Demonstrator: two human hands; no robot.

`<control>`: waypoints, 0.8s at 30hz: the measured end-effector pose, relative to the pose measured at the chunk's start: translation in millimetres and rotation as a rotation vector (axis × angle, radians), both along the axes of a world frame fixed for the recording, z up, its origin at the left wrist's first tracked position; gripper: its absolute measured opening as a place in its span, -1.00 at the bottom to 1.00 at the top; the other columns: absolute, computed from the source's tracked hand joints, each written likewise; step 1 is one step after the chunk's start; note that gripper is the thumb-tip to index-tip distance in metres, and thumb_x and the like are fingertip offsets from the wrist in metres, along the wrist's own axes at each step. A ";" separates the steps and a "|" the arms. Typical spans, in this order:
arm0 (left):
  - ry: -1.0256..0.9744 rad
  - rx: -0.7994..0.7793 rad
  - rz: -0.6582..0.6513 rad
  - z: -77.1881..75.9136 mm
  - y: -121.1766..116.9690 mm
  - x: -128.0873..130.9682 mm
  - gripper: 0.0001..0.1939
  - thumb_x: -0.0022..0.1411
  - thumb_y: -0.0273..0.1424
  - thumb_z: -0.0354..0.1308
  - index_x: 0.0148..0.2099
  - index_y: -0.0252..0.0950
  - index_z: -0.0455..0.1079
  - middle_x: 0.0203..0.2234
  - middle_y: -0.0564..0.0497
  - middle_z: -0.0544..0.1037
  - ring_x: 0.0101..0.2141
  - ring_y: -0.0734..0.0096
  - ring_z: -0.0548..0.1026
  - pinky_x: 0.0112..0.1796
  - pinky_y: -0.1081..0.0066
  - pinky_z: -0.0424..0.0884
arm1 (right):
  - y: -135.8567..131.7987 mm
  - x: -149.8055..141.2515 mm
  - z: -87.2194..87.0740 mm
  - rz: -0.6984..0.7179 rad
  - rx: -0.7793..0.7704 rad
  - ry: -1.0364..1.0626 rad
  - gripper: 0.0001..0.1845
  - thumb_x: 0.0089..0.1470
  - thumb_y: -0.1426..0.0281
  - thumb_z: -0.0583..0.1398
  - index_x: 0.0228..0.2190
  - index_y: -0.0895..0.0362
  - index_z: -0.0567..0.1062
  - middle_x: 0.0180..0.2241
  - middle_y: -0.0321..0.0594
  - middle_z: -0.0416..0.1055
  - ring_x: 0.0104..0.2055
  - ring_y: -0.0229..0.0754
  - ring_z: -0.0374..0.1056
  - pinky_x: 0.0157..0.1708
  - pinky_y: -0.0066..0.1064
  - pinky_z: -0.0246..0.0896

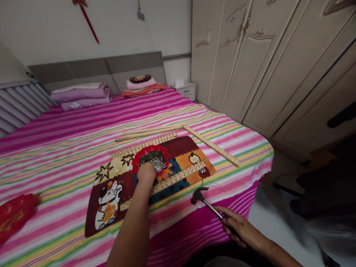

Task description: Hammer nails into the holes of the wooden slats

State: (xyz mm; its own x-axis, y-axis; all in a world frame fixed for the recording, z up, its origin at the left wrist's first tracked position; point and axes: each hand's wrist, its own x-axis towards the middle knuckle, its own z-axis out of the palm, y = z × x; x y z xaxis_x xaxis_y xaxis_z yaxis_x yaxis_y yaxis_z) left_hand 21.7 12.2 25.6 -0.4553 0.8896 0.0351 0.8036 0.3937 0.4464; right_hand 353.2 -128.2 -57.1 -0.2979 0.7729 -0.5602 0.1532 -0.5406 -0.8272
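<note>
My left hand reaches into a red scalloped bowl of loose metal nails; its fingers are hidden among them. A claw hammer is gripped by the handle in my right hand, its dark head pointing left over the bed's near edge. Just in front of the bowl, a wooden strip with nails standing up along it lies on a patterned mat, partly behind my left forearm. Behind the bowl runs another strip studded with upright nails.
A strip with rows of holes lies angled at the mat's right, and bare wooden strips lie behind. The striped bedspread is under everything. A red object sits far left. Folded bedding and a wardrobe stand beyond.
</note>
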 end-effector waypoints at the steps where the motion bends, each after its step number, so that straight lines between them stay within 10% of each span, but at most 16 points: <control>1: -0.011 0.005 -0.008 2.3 -1.7 -2.2 -0.79 -0.15 -0.54 0.12 -0.74 -0.26 0.26 -0.67 -0.20 0.46 -0.47 0.12 0.48 -0.36 0.25 0.30 | 0.1 -0.2 -0.3 -0.001 0.004 0.006 -0.27 -0.02 0.19 0.06 0.19 0.16 0.21 -0.66 -0.47 0.13 -0.72 -0.40 -0.04 -0.79 -0.63 -0.25; 11: -0.871 0.246 -0.009 37.8 -71.5 -14.6 -0.60 -0.33 -0.13 0.34 -0.49 -0.34 0.43 -0.65 0.08 0.44 -0.58 0.52 0.32 -0.51 0.49 0.25 | 2.4 0.8 -8.3 0.021 -0.011 0.040 -0.25 -0.01 0.23 0.07 0.21 0.19 0.15 -0.66 -0.47 0.14 -0.73 -0.41 -0.03 -0.82 -0.64 -0.24; 24: -1.299 0.381 0.304 31.0 -178.4 -39.8 -0.57 -0.39 -0.37 0.43 -0.34 -0.39 0.54 -0.50 -0.03 0.57 -0.47 0.53 0.47 -0.43 0.57 0.42 | -2.5 -3.4 7.7 0.007 0.026 -0.018 -0.27 -0.03 0.17 0.12 0.17 0.15 0.20 -0.64 -0.45 0.15 -0.71 -0.39 -0.01 -0.79 -0.63 -0.23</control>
State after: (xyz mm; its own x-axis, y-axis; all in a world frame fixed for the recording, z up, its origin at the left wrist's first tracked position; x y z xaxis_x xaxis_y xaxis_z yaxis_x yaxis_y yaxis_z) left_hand -18.1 -166.2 56.6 -0.5204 0.7820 -0.3430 -0.3609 0.1627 0.9183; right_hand 349.8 -130.8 -49.3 -0.2931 0.7853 -0.5453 0.1716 -0.5179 -0.8381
